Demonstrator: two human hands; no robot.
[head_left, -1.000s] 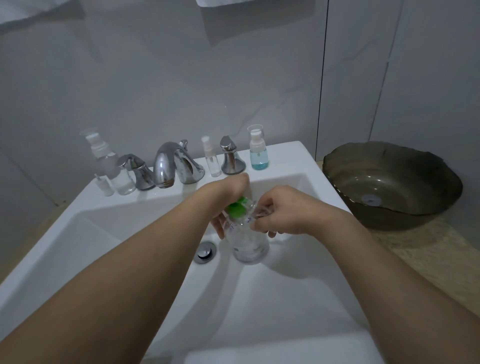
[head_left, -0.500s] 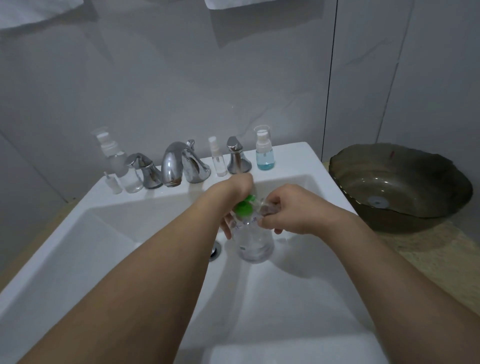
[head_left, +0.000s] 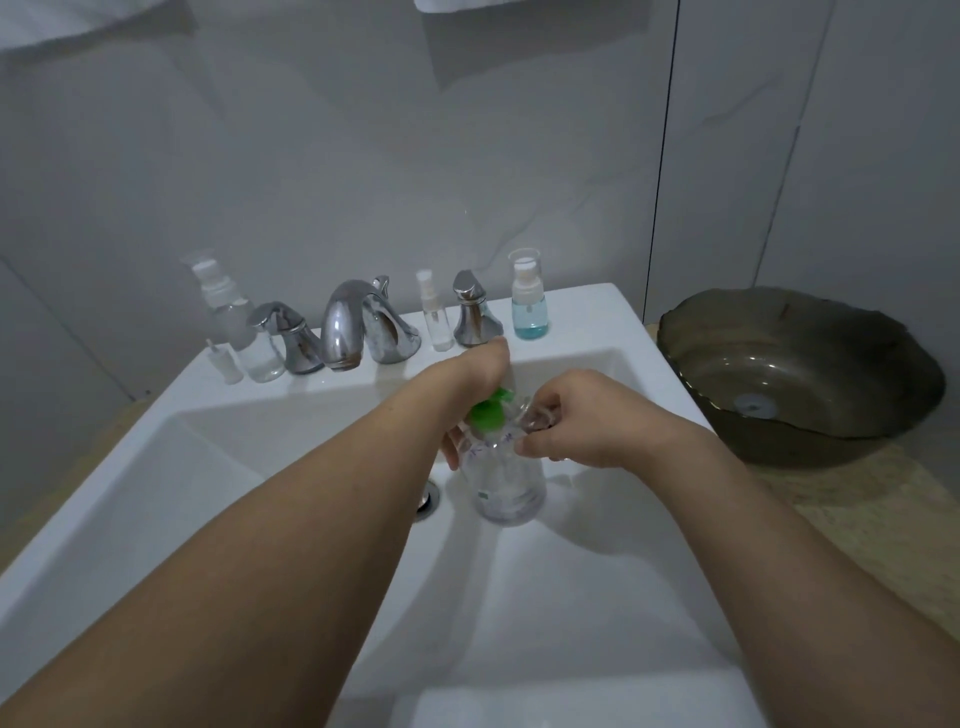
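Over the white sink basin (head_left: 218, 467) I hold a clear plastic bottle (head_left: 508, 488) with a green top (head_left: 491, 410). My left hand (head_left: 470, 384) reaches over the bottle from the left, its fingers curled round the green top and the bottle's neck. My right hand (head_left: 582, 421) pinches a small clear piece at the bottle's neck from the right. The bottle hangs upright just right of the drain (head_left: 428, 499). Most of my left fingers are hidden behind the wrist.
A chrome tap (head_left: 353, 327) with two handles (head_left: 285, 332) (head_left: 472, 312) stands on the back ledge among small clear pump and spray bottles (head_left: 228, 312) (head_left: 434, 312); one bottle (head_left: 529, 301) holds blue liquid. A dark glass bowl (head_left: 800, 374) sits on the beige counter at right.
Both hands stay on the bottle in nearly the same grip. The view has shifted slightly, so the sink and bottles sit a little further right in frame.
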